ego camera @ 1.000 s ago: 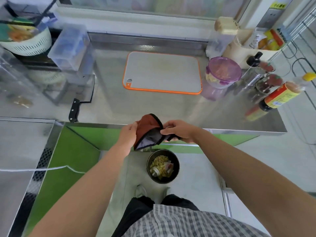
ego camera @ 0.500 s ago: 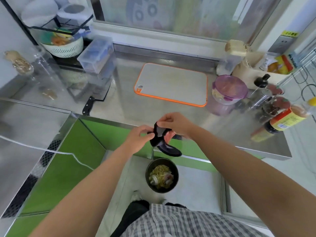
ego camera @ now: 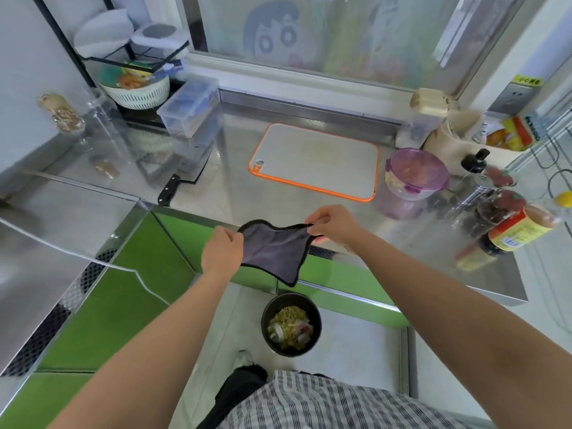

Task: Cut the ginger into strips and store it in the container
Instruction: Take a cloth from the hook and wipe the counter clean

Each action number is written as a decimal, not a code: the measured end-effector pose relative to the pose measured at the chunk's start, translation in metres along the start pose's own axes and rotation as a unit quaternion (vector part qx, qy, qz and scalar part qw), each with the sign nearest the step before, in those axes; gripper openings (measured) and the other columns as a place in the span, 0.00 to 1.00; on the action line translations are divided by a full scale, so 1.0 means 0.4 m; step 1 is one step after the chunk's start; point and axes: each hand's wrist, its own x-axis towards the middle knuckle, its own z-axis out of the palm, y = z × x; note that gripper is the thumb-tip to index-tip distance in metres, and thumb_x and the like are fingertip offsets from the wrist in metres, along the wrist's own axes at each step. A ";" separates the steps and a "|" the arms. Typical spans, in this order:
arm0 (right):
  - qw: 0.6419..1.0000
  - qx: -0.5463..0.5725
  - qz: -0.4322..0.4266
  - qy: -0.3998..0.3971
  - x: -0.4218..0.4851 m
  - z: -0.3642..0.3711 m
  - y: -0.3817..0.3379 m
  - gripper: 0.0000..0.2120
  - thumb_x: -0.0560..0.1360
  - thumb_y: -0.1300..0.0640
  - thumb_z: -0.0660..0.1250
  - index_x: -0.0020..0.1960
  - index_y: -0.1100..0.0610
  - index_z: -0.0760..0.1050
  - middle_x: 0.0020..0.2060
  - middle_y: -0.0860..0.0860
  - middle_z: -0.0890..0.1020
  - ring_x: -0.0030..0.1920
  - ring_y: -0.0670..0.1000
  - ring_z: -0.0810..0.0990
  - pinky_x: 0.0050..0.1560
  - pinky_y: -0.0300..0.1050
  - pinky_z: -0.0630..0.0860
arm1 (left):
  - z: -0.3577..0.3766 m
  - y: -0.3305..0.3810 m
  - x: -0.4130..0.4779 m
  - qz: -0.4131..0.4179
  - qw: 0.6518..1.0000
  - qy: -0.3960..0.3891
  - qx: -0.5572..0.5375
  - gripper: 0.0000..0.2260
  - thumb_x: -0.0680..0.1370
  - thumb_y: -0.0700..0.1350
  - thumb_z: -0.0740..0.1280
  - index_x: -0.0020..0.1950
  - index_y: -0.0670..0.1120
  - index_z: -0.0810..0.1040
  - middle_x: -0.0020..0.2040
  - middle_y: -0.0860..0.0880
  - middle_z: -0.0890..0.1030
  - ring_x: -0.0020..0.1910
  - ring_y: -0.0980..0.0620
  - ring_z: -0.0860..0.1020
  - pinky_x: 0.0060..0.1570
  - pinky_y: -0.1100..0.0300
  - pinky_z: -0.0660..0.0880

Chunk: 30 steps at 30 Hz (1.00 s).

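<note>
Cloth [ego camera: 274, 255] at counter [ego camera: 223, 187] edge; container [ego camera: 416, 174] well beyond

Purple lidded container [ego camera: 416, 173] holding pale strips [ego camera: 393, 183] stands upright beside the orange-rimmed cutting board [ego camera: 315, 159].

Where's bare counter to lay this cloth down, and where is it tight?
Bare steel runs between the cutting board and the counter front edge, just beyond the cloth. Another open strip lies between the knife and the board's left side. The right end is crowded: lidded container, jars, sauce bottle.
</note>
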 end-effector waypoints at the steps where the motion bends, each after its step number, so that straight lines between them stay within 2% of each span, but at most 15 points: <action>1: 1.000 0.007 -0.008 -0.005 -0.004 0.002 -0.004 0.08 0.71 0.71 0.69 0.50 0.66 0.79 0.34 0.56 0.79 0.33 0.49 0.79 0.33 0.35 0.79 | 0.001 -0.009 0.000 0.020 1.000 0.001 0.010 0.07 0.77 0.43 0.65 0.52 0.41 0.71 0.49 0.42 0.76 0.48 0.42 0.74 0.47 0.53 0.70; 3: 0.999 0.037 -0.022 -0.023 -0.009 0.018 -0.022 0.05 0.72 0.71 0.68 0.45 0.64 0.79 0.35 0.57 0.80 0.34 0.51 0.80 0.37 0.39 0.80 | 0.002 -0.004 -0.013 0.070 0.997 -0.015 -0.030 0.11 0.74 0.43 0.69 0.55 0.43 0.73 0.52 0.46 0.78 0.48 0.45 0.76 0.48 0.54 0.72; 5: 0.997 0.070 -0.024 -0.040 -0.014 0.041 -0.047 0.06 0.72 0.72 0.66 0.43 0.62 0.79 0.36 0.56 0.80 0.34 0.49 0.81 0.36 0.36 0.78 | 0.004 0.028 -0.040 0.100 0.984 -0.103 -0.108 0.11 0.74 0.46 0.71 0.54 0.46 0.75 0.49 0.52 0.80 0.45 0.53 0.78 0.44 0.60 0.72; 7: 0.989 0.129 -0.007 -0.071 -0.018 0.059 -0.071 0.07 0.73 0.71 0.63 0.48 0.66 0.79 0.39 0.57 0.82 0.38 0.49 0.81 0.36 0.35 0.77 | 0.009 0.062 -0.069 0.118 0.959 -0.200 -0.162 0.13 0.73 0.47 0.74 0.54 0.48 0.77 0.48 0.55 0.81 0.46 0.59 0.79 0.42 0.68 0.72; 8: 0.977 0.189 0.014 -0.096 -0.020 0.066 -0.080 0.09 0.74 0.71 0.60 0.51 0.69 0.78 0.42 0.58 0.82 0.40 0.51 0.82 0.37 0.36 0.78 | 0.016 0.068 -0.074 0.123 0.952 -0.211 -0.187 0.14 0.72 0.45 0.75 0.55 0.48 0.77 0.48 0.55 0.82 0.46 0.60 0.79 0.42 0.71 0.72; 10: 0.948 0.282 0.044 -0.140 -0.019 0.070 -0.089 0.15 0.74 0.73 0.53 0.55 0.73 0.75 0.48 0.61 0.81 0.43 0.55 0.84 0.42 0.39 0.81 | 0.023 0.070 -0.070 0.121 0.955 -0.162 -0.216 0.11 0.73 0.41 0.73 0.53 0.45 0.77 0.46 0.52 0.82 0.44 0.57 0.78 0.44 0.69 0.73; 12: 0.940 0.298 0.039 -0.164 -0.012 0.072 -0.092 0.17 0.73 0.77 0.52 0.53 0.71 0.76 0.49 0.63 0.80 0.45 0.57 0.83 0.47 0.41 0.81 | 0.014 0.067 -0.058 0.113 0.962 -0.113 -0.220 0.04 0.76 0.39 0.68 0.50 0.43 0.79 0.41 0.49 0.81 0.40 0.54 0.76 0.42 0.65 0.71; 14: 0.965 0.206 0.002 -0.164 -0.005 0.073 -0.096 0.12 0.73 0.75 0.60 0.52 0.66 0.78 0.47 0.61 0.81 0.43 0.54 0.82 0.46 0.39 0.81 | -0.005 0.065 -0.048 0.109 0.969 -0.085 -0.204 0.05 0.77 0.37 0.64 0.47 0.43 0.80 0.36 0.52 0.78 0.35 0.56 0.73 0.36 0.66 0.68; 16: 0.987 0.075 -0.054 -0.135 -0.001 0.079 -0.106 0.07 0.73 0.66 0.69 0.50 0.62 0.80 0.41 0.55 0.82 0.39 0.47 0.79 0.42 0.37 0.77 | -0.028 0.064 -0.043 0.112 0.974 -0.073 -0.183 0.07 0.77 0.36 0.63 0.43 0.44 0.79 0.31 0.54 0.75 0.31 0.57 0.70 0.33 0.62 0.65; 18: 0.989 0.045 -0.083 -0.114 0.003 0.095 -0.124 0.02 0.74 0.59 0.70 0.44 0.57 0.80 0.37 0.48 0.80 0.38 0.43 0.76 0.42 0.37 0.71 | -0.047 0.060 -0.040 0.111 0.976 -0.077 -0.170 0.08 0.77 0.37 0.63 0.41 0.46 0.78 0.29 0.55 0.73 0.29 0.56 0.68 0.31 0.62 0.64; 22: 0.974 0.139 -0.111 -0.140 0.021 0.138 -0.162 0.07 0.76 0.63 0.66 0.40 0.56 0.74 0.38 0.51 0.79 0.41 0.49 0.76 0.51 0.45 0.73 | -0.098 0.070 -0.050 0.116 0.968 -0.041 -0.219 0.06 0.79 0.43 0.63 0.44 0.46 0.77 0.36 0.54 0.77 0.34 0.58 0.73 0.33 0.71 0.67; 24: 0.966 0.157 -0.121 -0.164 0.023 0.154 -0.184 0.06 0.76 0.66 0.66 0.42 0.58 0.74 0.38 0.55 0.79 0.39 0.51 0.78 0.47 0.43 0.77 | -0.125 0.088 -0.056 0.095 0.940 -0.010 -0.326 0.07 0.80 0.45 0.64 0.50 0.43 0.78 0.43 0.50 0.79 0.38 0.60 0.77 0.35 0.74 0.70; 26: 0.965 0.137 -0.131 -0.182 0.026 0.170 -0.203 0.06 0.75 0.68 0.66 0.42 0.58 0.75 0.38 0.55 0.79 0.38 0.51 0.78 0.43 0.40 0.77 | -0.145 0.098 -0.052 0.088 0.923 0.013 -0.374 0.06 0.79 0.43 0.65 0.49 0.40 0.79 0.41 0.50 0.80 0.35 0.64 0.78 0.36 0.70 0.73; 27: 0.966 0.119 -0.136 -0.186 0.028 0.178 -0.210 0.06 0.74 0.67 0.67 0.42 0.58 0.75 0.38 0.55 0.79 0.38 0.51 0.78 0.44 0.41 0.77 | -0.151 0.094 -0.041 0.095 0.932 0.030 -0.349 0.05 0.79 0.43 0.67 0.47 0.42 0.80 0.40 0.50 0.81 0.34 0.64 0.78 0.38 0.65 0.74; 30: 0.968 0.089 -0.143 -0.186 0.035 0.195 -0.222 0.06 0.76 0.62 0.67 0.40 0.55 0.76 0.37 0.54 0.79 0.39 0.51 0.76 0.44 0.42 0.73 | -0.162 0.080 -0.008 0.079 0.940 0.042 -0.330 0.04 0.77 0.42 0.69 0.45 0.42 0.81 0.39 0.46 0.82 0.35 0.55 0.78 0.40 0.56 0.77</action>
